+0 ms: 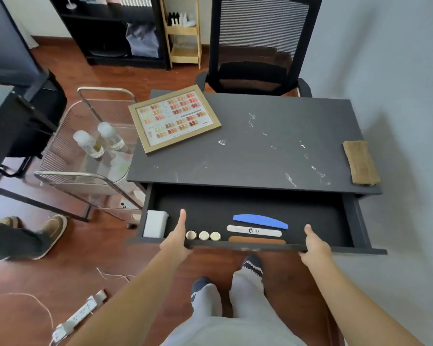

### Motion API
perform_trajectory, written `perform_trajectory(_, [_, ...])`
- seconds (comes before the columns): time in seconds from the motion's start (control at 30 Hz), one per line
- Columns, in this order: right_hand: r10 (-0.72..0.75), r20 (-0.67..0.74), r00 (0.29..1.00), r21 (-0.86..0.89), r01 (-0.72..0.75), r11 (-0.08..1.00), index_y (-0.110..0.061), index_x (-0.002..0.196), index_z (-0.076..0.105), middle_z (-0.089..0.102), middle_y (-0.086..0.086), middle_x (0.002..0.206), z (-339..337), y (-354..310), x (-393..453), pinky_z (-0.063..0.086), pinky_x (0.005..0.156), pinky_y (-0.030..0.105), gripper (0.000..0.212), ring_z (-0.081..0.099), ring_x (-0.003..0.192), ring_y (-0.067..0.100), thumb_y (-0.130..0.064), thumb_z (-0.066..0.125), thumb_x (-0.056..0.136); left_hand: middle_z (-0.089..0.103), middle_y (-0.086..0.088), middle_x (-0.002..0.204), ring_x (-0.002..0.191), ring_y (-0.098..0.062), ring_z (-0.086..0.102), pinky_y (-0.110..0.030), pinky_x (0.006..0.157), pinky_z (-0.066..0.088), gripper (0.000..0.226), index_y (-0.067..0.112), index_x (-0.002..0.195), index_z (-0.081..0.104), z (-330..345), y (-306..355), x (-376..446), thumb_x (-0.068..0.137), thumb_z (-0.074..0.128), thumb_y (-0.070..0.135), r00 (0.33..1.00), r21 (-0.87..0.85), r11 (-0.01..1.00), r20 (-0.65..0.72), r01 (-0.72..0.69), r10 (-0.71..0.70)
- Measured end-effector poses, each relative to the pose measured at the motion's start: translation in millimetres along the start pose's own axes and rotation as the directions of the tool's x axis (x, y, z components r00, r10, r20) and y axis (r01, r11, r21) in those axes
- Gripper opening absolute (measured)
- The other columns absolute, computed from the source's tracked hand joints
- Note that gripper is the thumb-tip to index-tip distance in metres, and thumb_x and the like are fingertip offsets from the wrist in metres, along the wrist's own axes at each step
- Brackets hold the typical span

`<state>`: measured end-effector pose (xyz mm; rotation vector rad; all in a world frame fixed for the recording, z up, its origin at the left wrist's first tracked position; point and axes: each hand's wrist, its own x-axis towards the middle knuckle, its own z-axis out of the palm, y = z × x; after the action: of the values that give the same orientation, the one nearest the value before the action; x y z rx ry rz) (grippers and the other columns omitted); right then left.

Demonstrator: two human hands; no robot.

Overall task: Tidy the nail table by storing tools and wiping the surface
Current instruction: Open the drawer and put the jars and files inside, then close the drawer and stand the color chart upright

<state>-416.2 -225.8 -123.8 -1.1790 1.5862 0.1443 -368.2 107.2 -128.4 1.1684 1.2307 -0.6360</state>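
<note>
dark grey, the drawer (355, 221) stood pulled out under the table top (273, 151), and both hands were clamped on its front edge: the left hand (176, 242) near the left end, thumb hooked over the rim into the drawer, the right hand (315, 245) toward the right end in the same grip, fingers under the lip and out of sight. neither held anything else. between the two thumbs lay the stored tools: three round gold caps (203, 235) just beside the left thumb, then a blue file (260, 221), a white file (254, 231) and a brown file (256, 240) stacked toward the front wall. a white buffer block (156, 223) sat outside the left hand in the corner. beyond the hands, the top carried white smears, a folded tan cloth (360, 162) far off past the right hand at the table's edge, and a framed colour chart (174, 118) overhanging the far corner past the left hand. judging from this, the drawer would be shut next; a hard shove could roll the caps or slide the files, and thumbs left over the rim could be pinched under the table edge. room looked free on the bare drawer floor ahead of the right hand; the wall crowded the right side, a wire cart (90, 156) the left.
</note>
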Motion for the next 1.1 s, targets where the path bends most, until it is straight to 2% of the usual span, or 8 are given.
perform_trajectory(0.1, [0.019,0.105,0.994,0.172,-0.037,0.984,-0.011,0.149,0.031,0.032,0.011,0.153,11.1,-20.9,-6.7,0.042,0.108,0.051,0.081,0.039,0.136,0.037,-0.038,0.072,0.085,0.051,-0.010,0.131,0.105,-0.035,0.065,-0.052,0.091,0.054,0.109,0.011,0.136,0.044,5.4,19.8,3.9,0.055,0.071,0.079,0.994,0.016,1.000,0.103,-0.027,0.025])
perform_trajectory(0.23, [-0.020,0.180,0.983,0.224,-0.021,0.974,-0.009,0.145,0.037,0.035,0.014,0.152,17.5,-43.9,3.2,0.046,0.106,0.047,0.073,0.044,0.133,0.038,-0.033,0.073,0.086,0.050,-0.012,0.125,0.087,-0.033,0.065,-0.043,0.074,0.057,0.090,0.018,0.139,0.040,23.0,49.8,3.5,0.070,0.072,0.066,0.989,0.008,0.999,0.140,-0.051,0.050])
perform_trajectory(0.37, [-0.045,0.219,0.975,0.260,-0.013,0.966,-0.006,0.141,0.042,0.043,0.018,0.146,30.1,-68.9,20.6,0.049,0.101,0.046,0.065,0.050,0.126,0.037,-0.030,0.070,0.088,0.032,-0.008,0.154,0.115,-0.040,0.059,-0.049,0.099,0.044,0.086,0.018,0.148,0.030,51.0,67.5,5.1,0.081,0.068,0.056,0.988,0.080,0.991,0.125,-0.107,0.096])
perform_trajectory(0.5, [-0.056,0.209,0.976,0.265,-0.002,0.964,-0.001,0.136,0.046,0.052,0.022,0.135,44.2,-93.0,37.2,0.053,0.095,0.043,0.057,0.058,0.115,0.037,-0.027,0.068,0.090,0.033,-0.007,0.155,0.115,-0.040,0.060,-0.050,0.102,0.043,0.081,0.016,0.147,0.032,84.9,83.1,8.5,0.084,0.067,0.053,0.989,0.054,0.992,0.095,-0.117,0.111])
perform_trajectory(0.73, [-0.075,0.198,0.977,0.145,0.047,0.988,0.000,0.093,0.057,0.063,0.025,0.117,51.9,-121.0,63.6,0.058,0.082,0.036,0.022,0.069,0.097,0.032,-0.017,0.070,0.089,0.061,-0.012,0.118,0.111,-0.034,0.064,-0.048,0.098,0.043,0.056,0.005,0.131,0.044,131.2,93.1,17.7,0.092,0.063,0.040,0.988,-0.029,0.988,-0.045,-0.151,0.150])
perform_trajectory(0.83, [-0.082,0.211,0.974,0.126,0.056,0.990,0.004,0.106,0.058,0.064,0.022,0.111,49.7,-123.3,71.1,0.058,0.077,0.036,0.032,0.070,0.091,0.029,-0.017,0.072,0.087,0.058,-0.007,0.089,0.110,-0.035,0.065,-0.047,0.097,0.042,0.044,0.005,0.113,0.046,140.1,89.5,17.3,0.091,0.063,0.040,0.984,-0.078,0.984,-0.085,-0.162,0.156])
perform_trajectory(0.93, [-0.072,0.250,0.966,0.075,0.054,0.996,0.005,0.119,0.055,0.065,0.020,0.111,46.3,-128.0,73.4,0.057,0.073,0.036,0.042,0.070,0.088,0.029,-0.018,0.072,0.087,0.062,-0.010,0.095,0.105,-0.033,0.067,-0.046,0.097,0.043,0.045,0.006,0.108,0.046,141.7,85.7,20.1,0.089,0.066,0.041,0.978,-0.092,0.979,-0.121,-0.184,0.172])
perform_trajectory(1.1, [0.025,0.390,0.921,-0.391,0.141,0.909,0.005,0.129,0.049,0.064,0.024,0.110,27.1,-150.6,56.8,0.060,0.077,0.044,0.057,0.068,0.094,0.035,-0.037,0.063,0.093,0.057,-0.013,0.104,0.094,-0.032,0.060,-0.047,0.090,0.050,0.064,-0.003,0.121,0.051,139.4,86.7,27.4,0.086,0.068,0.048,0.970,0.042,0.984,-0.166,-0.174,0.179])
